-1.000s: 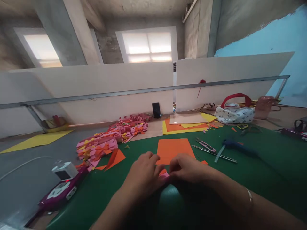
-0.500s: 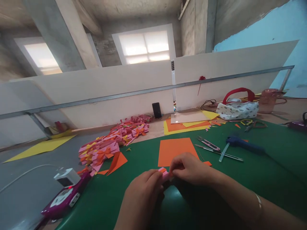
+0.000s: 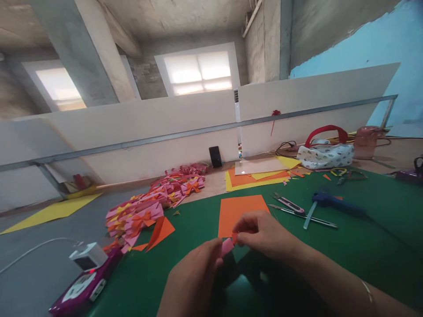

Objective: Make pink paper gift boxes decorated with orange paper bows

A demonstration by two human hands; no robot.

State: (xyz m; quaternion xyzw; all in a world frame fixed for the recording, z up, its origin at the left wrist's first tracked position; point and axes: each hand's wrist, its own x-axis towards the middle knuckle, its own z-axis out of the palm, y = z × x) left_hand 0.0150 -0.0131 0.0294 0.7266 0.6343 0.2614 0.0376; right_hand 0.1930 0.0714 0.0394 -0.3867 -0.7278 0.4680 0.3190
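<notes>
My left hand is closed with a small folded pink paper piece between thumb and fingers. Right beside it, my right hand pinches a small orange paper piece at the end of the pink one. Whether the two pieces are joined, I cannot tell; the fingers cover part of both. Just behind my right hand an orange paper square lies flat on the green mat. To the left is a heap of pink, orange and yellow paper bows, with a folded orange paper at its edge.
A utility knife, tweezers and a blue glue gun lie to the right. Stacked sheets, a phone and a cloth bag are farther back. A purple power strip with a charger sits front left.
The pink piece has turned: an orange strip showed on it before, and now a plain pink side faces me. Both hands remain close together. The whole view has shifted slightly.
</notes>
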